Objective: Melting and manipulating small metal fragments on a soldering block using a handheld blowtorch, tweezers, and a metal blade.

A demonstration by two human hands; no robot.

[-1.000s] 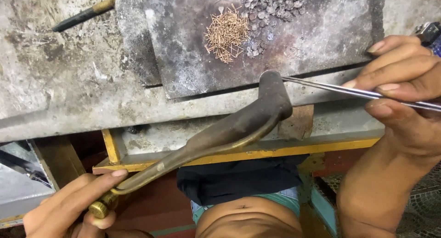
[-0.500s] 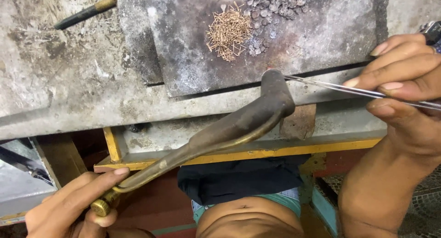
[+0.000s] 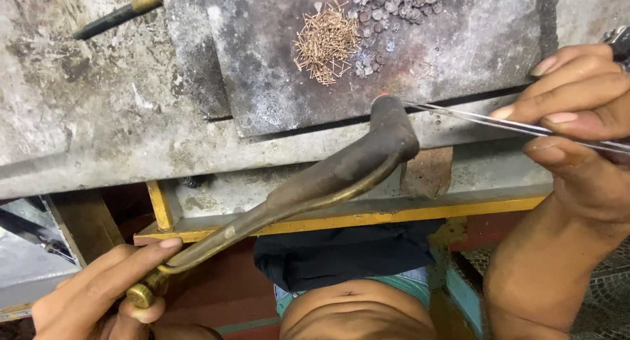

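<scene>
Gripping the brass end of a curved torch (image 3: 315, 189), the left hand (image 3: 98, 294) sits at the lower left below the counter's front edge, its fingers (image 3: 141, 255) wrapped shut around the handle with the forefinger laid along the pipe. The torch runs on a long slant from that hand up and to the right, and its bent dark head points at the front edge of the dark slab (image 3: 459, 44) lying on the counter (image 3: 98, 117). Coming in from the right, the right hand (image 3: 577, 117) has its fingers (image 3: 558, 90) pinched together on a thin metal rod (image 3: 472, 117). The rod lies nearly level, tilted slightly up to the left, its tip touching or just beside the torch head. Farther back on the slab rest a heap of small copper-coloured pins (image 3: 326, 41) and grey bits (image 3: 387, 2).
</scene>
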